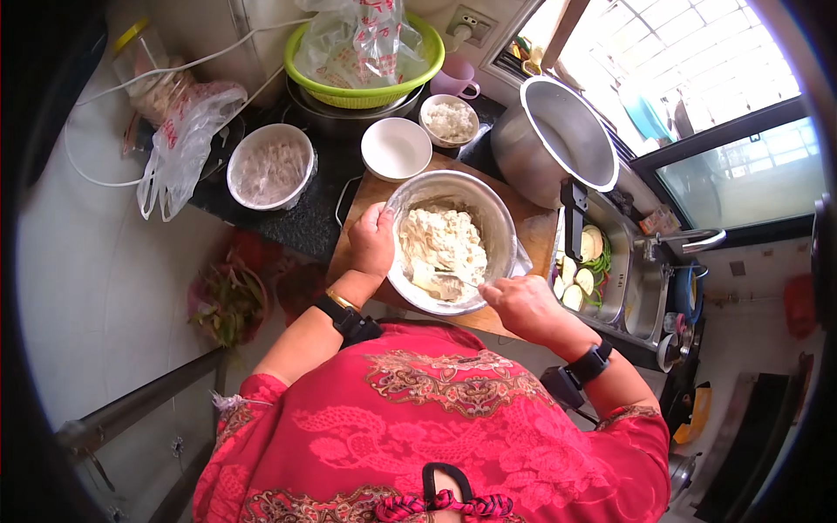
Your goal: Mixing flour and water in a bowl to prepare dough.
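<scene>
A round metal bowl [503,225] stands on a wooden cutting board [366,219], tilted slightly towards me. Inside it lies a lumpy, pale, sticky dough or batter [441,238]. My left hand [373,242] grips the bowl's left rim, thumb on top. In my right hand [526,304], at the lower right rim, is the handle of a metal utensil [454,276], likely a spoon; its head is sunk partly in the pale mixture. Just behind the metal bowl sits a white bowl [396,149] with nothing visible in it.
A plastic-wrapped bowl [271,167] stands left on the dark counter [288,225]. Behind are a green basket [363,98] with plastic bags, a bowl of rice [450,121] and a pink mug [454,77]. A deep pot [533,147] with a black handle adjoins the sink [618,287], where sliced vegetables [582,274] lie.
</scene>
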Demonstrator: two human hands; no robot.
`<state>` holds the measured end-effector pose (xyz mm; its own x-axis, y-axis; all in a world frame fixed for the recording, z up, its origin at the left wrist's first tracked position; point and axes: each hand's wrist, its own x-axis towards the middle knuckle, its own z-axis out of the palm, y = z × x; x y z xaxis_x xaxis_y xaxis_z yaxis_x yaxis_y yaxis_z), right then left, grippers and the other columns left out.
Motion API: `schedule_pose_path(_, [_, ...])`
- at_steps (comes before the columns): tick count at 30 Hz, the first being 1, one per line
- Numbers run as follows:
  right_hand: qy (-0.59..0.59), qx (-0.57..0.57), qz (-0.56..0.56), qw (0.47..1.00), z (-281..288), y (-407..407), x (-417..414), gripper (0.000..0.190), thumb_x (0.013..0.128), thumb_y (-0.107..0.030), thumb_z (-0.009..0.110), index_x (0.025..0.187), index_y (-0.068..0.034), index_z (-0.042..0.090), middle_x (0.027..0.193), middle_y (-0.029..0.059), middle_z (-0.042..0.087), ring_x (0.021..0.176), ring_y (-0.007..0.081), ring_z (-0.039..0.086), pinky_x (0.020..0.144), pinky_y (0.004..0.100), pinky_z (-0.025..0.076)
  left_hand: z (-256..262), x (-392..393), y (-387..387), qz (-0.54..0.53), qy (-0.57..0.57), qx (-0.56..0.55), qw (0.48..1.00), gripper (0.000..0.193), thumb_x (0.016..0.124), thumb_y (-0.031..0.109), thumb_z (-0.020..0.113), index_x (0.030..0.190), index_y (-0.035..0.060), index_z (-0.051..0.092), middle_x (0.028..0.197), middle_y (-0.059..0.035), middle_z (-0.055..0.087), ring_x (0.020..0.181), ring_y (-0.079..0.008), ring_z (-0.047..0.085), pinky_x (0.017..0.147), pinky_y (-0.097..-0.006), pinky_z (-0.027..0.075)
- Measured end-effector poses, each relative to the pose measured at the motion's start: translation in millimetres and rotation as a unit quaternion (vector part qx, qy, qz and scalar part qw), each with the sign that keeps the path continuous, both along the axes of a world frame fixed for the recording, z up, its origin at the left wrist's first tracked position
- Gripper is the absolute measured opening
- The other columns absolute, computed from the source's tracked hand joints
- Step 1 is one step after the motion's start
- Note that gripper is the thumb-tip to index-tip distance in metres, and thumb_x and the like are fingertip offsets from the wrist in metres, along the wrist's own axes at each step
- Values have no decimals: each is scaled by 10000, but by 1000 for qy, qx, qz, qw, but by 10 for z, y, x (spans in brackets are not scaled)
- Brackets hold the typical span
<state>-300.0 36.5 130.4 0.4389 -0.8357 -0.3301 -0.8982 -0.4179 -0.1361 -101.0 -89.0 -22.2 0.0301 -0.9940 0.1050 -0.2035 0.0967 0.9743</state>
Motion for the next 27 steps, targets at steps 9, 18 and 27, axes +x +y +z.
schedule_pose_path(9, [-26, -39, 27, 999, -219, -44, 416, 192, 857, -125, 493, 991, -11, 570, 713, 103, 598, 655, 273, 626, 569, 397, 491, 17, 8, -16, -9, -4, -14, 1000, 161, 894, 119, 551, 954, -1, 639, 808, -180, 661, 726, -294, 653, 655, -355, 498])
schedule_pose_path(18, [23, -168, -106, 980, -643, -592, 298, 211, 789, -80, 524, 989, -64, 588, 713, 108, 600, 658, 283, 623, 574, 408, 490, 62, 17, -3, -14, -1, 1, 1000, 174, 894, 123, 546, 966, -3, 641, 811, -167, 666, 722, -266, 653, 664, -343, 498])
schedule_pose_path(27, [-78, -61, 15, 995, -556, -377, 201, 155, 794, -80, 534, 929, -56, 606, 690, 107, 597, 643, 289, 617, 557, 409, 479, 9, -5, -12, -11, 12, 3, 1000, 170, 893, 122, 550, 959, -4, 643, 801, -164, 669, 711, -262, 654, 655, -342, 499])
